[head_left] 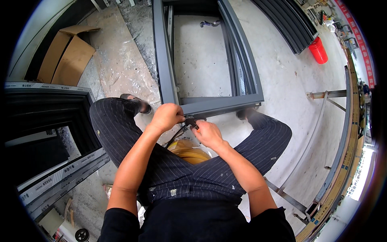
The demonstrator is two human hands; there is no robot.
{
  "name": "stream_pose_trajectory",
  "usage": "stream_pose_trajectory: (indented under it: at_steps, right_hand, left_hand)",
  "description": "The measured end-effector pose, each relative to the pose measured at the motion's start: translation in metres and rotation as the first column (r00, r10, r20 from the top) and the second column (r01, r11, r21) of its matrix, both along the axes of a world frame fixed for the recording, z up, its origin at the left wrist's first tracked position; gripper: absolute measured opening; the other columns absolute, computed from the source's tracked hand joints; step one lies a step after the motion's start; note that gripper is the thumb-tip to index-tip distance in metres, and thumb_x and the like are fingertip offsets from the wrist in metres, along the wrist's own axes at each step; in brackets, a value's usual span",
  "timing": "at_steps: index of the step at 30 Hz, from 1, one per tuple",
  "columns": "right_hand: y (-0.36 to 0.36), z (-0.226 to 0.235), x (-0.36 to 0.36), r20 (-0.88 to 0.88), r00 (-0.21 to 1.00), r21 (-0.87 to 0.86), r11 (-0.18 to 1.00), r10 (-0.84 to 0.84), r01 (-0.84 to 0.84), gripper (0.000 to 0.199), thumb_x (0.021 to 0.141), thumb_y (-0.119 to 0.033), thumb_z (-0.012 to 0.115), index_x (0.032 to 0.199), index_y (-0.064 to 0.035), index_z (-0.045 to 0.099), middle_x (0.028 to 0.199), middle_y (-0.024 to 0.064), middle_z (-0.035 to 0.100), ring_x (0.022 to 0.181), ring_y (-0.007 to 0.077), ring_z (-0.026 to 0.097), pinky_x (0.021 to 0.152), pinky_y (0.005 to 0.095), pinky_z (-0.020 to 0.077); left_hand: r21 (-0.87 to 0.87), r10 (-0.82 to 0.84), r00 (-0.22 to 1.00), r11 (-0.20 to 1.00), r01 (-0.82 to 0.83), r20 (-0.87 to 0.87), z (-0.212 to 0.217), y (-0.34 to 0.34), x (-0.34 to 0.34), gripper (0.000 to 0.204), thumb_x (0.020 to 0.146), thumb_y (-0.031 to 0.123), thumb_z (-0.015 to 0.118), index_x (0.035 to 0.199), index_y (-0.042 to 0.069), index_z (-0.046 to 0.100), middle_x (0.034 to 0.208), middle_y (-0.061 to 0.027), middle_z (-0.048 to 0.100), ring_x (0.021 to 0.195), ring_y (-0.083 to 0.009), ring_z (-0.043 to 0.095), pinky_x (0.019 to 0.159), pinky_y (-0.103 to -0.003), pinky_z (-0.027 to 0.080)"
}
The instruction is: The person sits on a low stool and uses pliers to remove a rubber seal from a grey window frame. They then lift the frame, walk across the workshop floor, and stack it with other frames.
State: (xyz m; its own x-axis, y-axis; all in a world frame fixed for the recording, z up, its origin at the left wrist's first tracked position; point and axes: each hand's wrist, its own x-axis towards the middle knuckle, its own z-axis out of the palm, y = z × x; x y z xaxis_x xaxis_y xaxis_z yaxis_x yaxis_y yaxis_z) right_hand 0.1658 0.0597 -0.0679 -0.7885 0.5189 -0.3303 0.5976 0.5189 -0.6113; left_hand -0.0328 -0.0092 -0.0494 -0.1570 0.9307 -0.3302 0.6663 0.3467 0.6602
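Observation:
A dark grey metal window frame (pixel 221 105) lies in front of me, its near corner between my knees. My left hand (pixel 166 117) is closed in a pinch at that corner, against a small black piece; what exactly its fingers hold is hidden. Close beside it, my right hand (pixel 209 133) is closed around a small dark tool (pixel 192 122) with a bit of orange showing at the fingers. The tool's kind is too small to tell. A thin black strip (pixel 175 134) hangs below the hands, over a yellow bucket-like container (pixel 189 151).
More dark frames (pixel 60 169) wrapped in printed film stand at the left, below an opened cardboard box (pixel 72 56). Dark profiles (pixel 284 24) and a red bucket (pixel 318 51) are at the far right. A metal rack (pixel 328 95) runs along the right side. A small tool (pixel 210 24) lies inside the frame opening.

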Motion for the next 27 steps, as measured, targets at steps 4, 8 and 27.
stream_pose_trajectory:
  at_steps: [4, 8, 27]
  right_hand:
    - [-0.009, 0.012, -0.006, 0.066, 0.991, -0.055, 0.991, -0.116, 0.120, 0.026, 0.088, -0.029, 0.059, 0.083, -0.0028, 0.057, 0.078, 0.0202, 0.064, 0.076, 0.0402, 0.062, 0.067, 0.0491, 0.0482]
    - [-0.012, -0.001, -0.009, 0.043, 0.926, -0.022, 0.926, -0.376, 0.377, 0.031, 0.089, -0.033, 0.058, 0.085, -0.0022, 0.057, 0.074, 0.0201, 0.063, 0.072, 0.0407, 0.061, 0.067, 0.0474, 0.0486]
    - [0.083, 0.323, 0.239, -0.164, 0.717, 0.874, 0.237, -0.678, 0.424, 0.031, 0.083, -0.028, 0.065, 0.103, -0.0052, 0.062, 0.090, 0.0168, 0.064, 0.088, 0.0339, 0.062, 0.076, 0.0440, 0.0480]
  left_hand:
    - [0.020, 0.048, 0.998, 0.999, -0.049, 0.050, -0.002, -0.002, 0.001, 0.016, 0.072, 0.018, 0.070, 0.082, 0.006, 0.071, 0.075, -0.0124, 0.067, 0.073, -0.0302, 0.065, 0.067, -0.038, 0.050]
    - [0.083, 0.094, 0.996, 0.992, -0.092, -0.013, -0.005, -0.001, 0.003, 0.017, 0.074, 0.019, 0.070, 0.083, 0.006, 0.069, 0.076, -0.0130, 0.066, 0.075, -0.0316, 0.064, 0.067, -0.039, 0.049]
    - [0.327, -0.028, 0.997, 0.945, 0.003, 0.072, -0.010, 0.017, 0.029, 0.013, 0.075, 0.001, 0.063, 0.087, 0.000, 0.065, 0.085, -0.0171, 0.064, 0.083, -0.0337, 0.061, 0.075, -0.040, 0.047]
